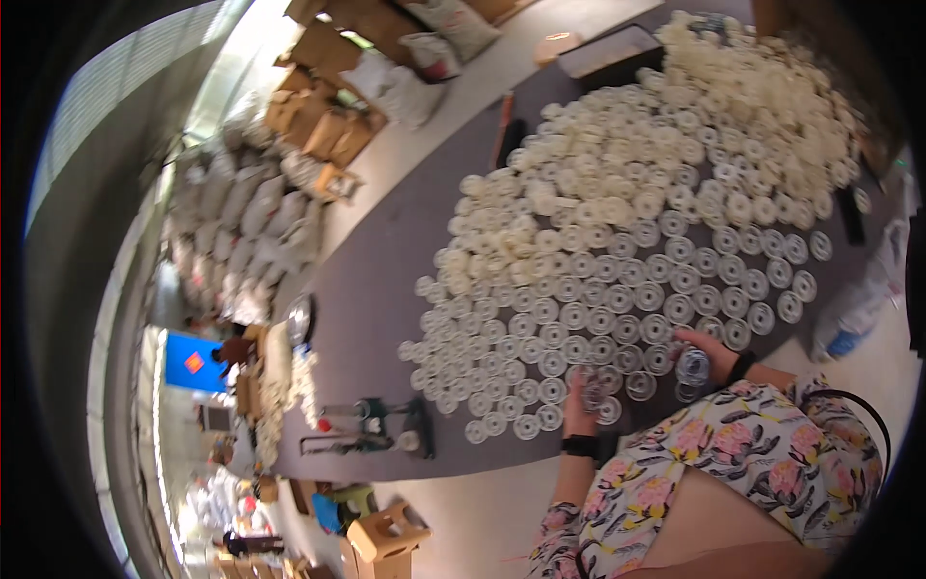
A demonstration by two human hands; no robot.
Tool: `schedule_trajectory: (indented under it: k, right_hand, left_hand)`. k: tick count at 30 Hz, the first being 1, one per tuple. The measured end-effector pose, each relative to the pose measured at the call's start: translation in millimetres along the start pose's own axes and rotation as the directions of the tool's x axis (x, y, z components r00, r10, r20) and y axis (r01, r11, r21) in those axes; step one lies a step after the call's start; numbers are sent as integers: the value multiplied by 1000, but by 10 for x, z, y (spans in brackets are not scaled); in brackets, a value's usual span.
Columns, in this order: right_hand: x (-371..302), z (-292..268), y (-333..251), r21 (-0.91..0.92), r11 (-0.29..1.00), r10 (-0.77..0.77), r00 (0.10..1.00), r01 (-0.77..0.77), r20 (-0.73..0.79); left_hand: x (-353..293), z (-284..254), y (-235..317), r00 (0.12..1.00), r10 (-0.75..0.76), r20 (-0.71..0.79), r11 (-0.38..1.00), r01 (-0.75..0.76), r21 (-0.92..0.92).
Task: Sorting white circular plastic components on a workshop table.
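My right hand [709, 347] is closed around a small stack of clear plastic discs [693, 369] at the near edge of the table. To its left, my left hand [578, 410] is closed on more clear discs [600, 381], held just over the near rows. Blur hides the fingertips and how many pieces each hand has. Beyond both hands, flat clear discs [574, 316] with round centres lie side by side in loose rows. Farther back rises a heap of cream-white round pieces [617, 179].
The discs lie on a grey table [367, 289]. A green hand press [376, 427] stands at its left end. A dark tray [612, 58] sits at the far edge. Cardboard boxes [328, 125] and stacked sacks [241, 212] are beyond; a plastic bag [858, 309] lies at right.
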State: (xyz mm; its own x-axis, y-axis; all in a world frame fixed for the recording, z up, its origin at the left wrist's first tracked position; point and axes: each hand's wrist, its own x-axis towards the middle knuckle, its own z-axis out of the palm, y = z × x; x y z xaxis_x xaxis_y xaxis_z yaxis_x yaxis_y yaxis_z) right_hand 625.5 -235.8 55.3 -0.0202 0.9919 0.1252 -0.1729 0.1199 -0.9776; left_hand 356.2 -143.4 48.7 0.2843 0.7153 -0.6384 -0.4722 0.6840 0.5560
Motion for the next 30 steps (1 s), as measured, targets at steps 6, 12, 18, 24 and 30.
schedule_trajectory:
  k: [6, 12, 18, 24, 30]
  right_hand:
    - [29, -18, -77, 741, 480, 781, 614, -470, -116]
    - [-142, -111, -51, 742, 571, 747, 597, -352, -292]
    - [-341, -221, 152, 777, 585, 742, 539, -233, -398]
    - [-260, -233, -44, 756, 625, 725, 503, -194, -471]
    - [-395, -237, -30, 632, 733, 654, 514, -252, -554]
  left_hand:
    - [500, -125, 714, 985, 129, -115, 987, -117, 106]
    - [1150, -53, 1138, 986, 158, -50, 938, -134, 319]
    - [2052, 216, 1339, 941, 312, 127, 357, -240, 903]
    - [2375, 828, 1197, 853, 286, 437, -211, -388, 897]
    - [2375, 997, 926, 803, 177, 569, -557, -394, 731]
